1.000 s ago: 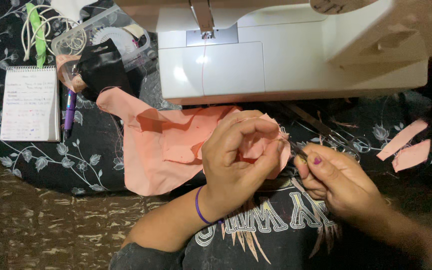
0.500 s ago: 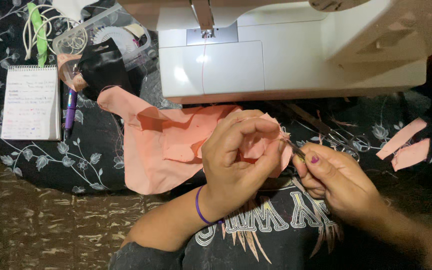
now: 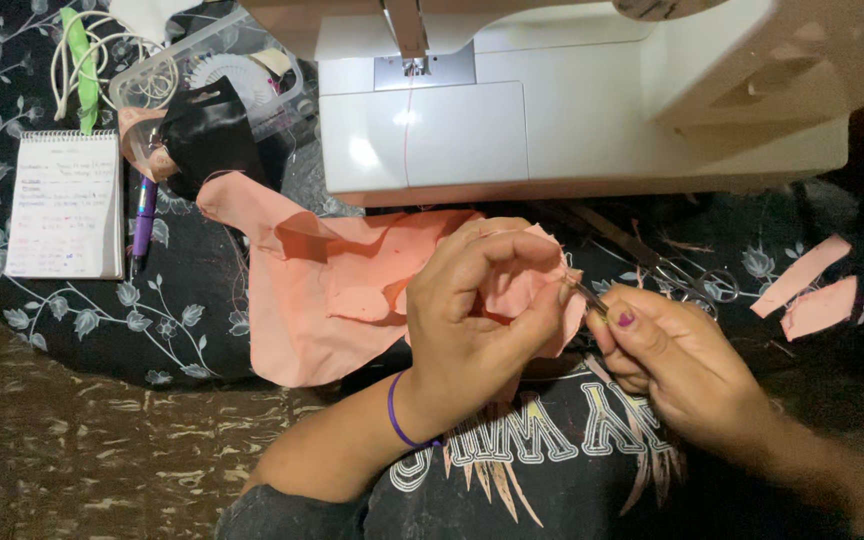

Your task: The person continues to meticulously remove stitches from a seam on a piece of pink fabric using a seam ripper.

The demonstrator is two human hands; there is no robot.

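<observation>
While the left hand (image 3: 477, 320) curls shut, pinching peach fabric (image 3: 332, 300) lying before the white sewing machine (image 3: 552, 110), the right hand (image 3: 677, 365) fingers clamp a thin metal tool (image 3: 588, 297) touching the fabric edge.

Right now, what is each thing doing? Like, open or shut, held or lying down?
Pink fabric: bunched, edge pinched by left hand.
Small metal tool: gripped in right hand.
Notepad: open, lying flat.
Purple pen: lying beside notepad.
Scissors: lying on cloth.
</observation>
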